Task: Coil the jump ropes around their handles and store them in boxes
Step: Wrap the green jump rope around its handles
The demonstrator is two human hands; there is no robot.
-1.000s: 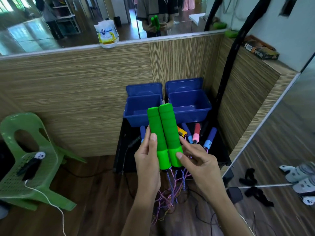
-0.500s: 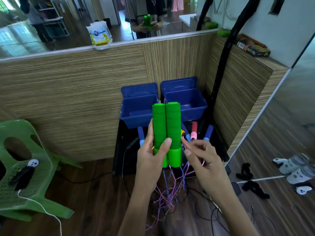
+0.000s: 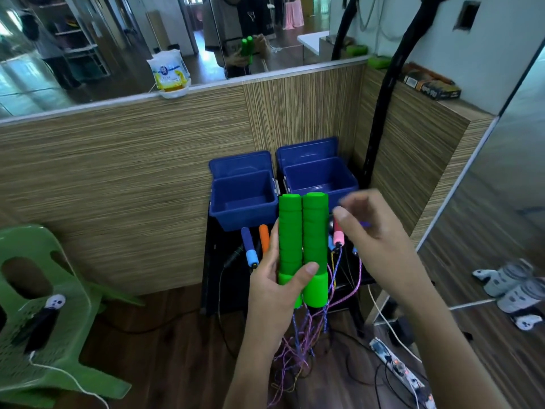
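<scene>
Head camera: A person's left hand (image 3: pixel 275 287) grips a pair of green foam jump-rope handles (image 3: pixel 303 249), held upright and pressed side by side, thumb laid across their lower collars and fingers wrapped behind. The grip here is firmly clenched on both handles. The rope (image 3: pixel 300 335), a thin multicoloured cord, hangs loose from the handle bottoms and trails in a tangle toward the wooden floor; none of it is wound on yet.

The right hand (image 3: pixel 374 231) hovers just to the right of the handles, blurred, its fingers curled as if pinching. A small dark-blue streak shows at its fingertips, but whether that grip holds anything cannot be told.

Behind the handles, two blue boxes (image 3: pixel 244 199) sit with their lids tipped back against the wood-grain partition, both appearing unfilled. They rest on a low black table (image 3: pixel 212 273), where further handles in blue, orange and pink (image 3: pixel 338 235) lie waiting, their cords spilling over the front edge.

Judged from this, the work stands at the opening of the coiling step: handles paired, rope still free. The next move likely calls for the right hand to catch the hanging cord near the handle bottoms and wind it round both handles while the left keeps them together. The tangle below may snag and need loosening first.
</scene>
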